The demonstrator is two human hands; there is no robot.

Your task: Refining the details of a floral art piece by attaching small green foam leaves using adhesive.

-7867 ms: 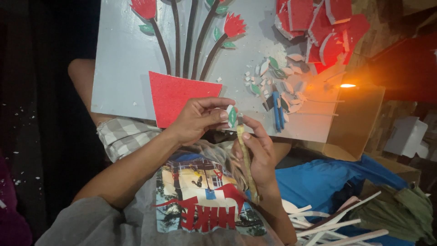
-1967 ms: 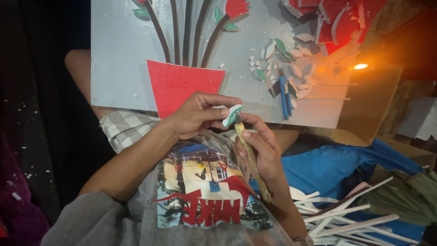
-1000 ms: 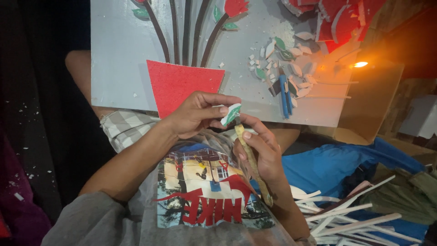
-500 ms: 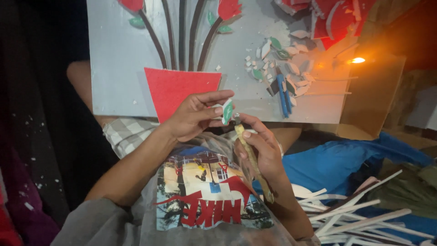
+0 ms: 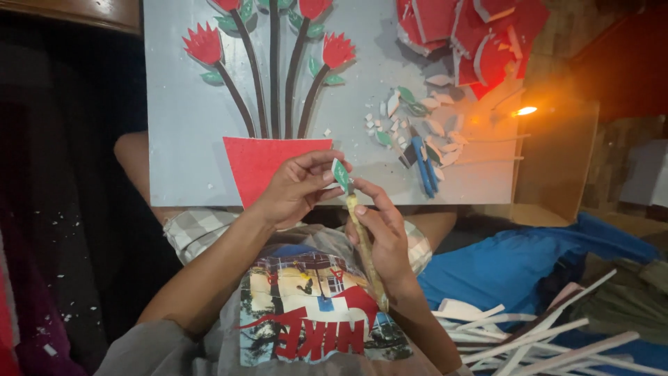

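Note:
My left hand (image 5: pixel 296 186) pinches a small green foam leaf (image 5: pixel 340 174) between thumb and fingers. My right hand (image 5: pixel 385 233) grips a thin wooden stick (image 5: pixel 366 251) whose tip touches the leaf. Both hands hover over my lap, just in front of a grey board (image 5: pixel 181 125) resting on my knees. The board carries a red foam vase (image 5: pixel 261 163), dark stems with green leaves and red foam flowers (image 5: pixel 204 43).
Loose white and green leaf cut-outs (image 5: pixel 410 122) and a blue cutter (image 5: pixel 422 161) lie on the board's right part. Red foam scraps (image 5: pixel 480 35) pile at its top right. A small flame (image 5: pixel 525 111) burns on a cardboard box. White foam strips (image 5: pixel 550 334) and blue cloth (image 5: pixel 515 261) lie lower right.
The view has tilted so more of the board and its flowers shows. Both hands keep the same hold, with the leaf and stick tip still together.

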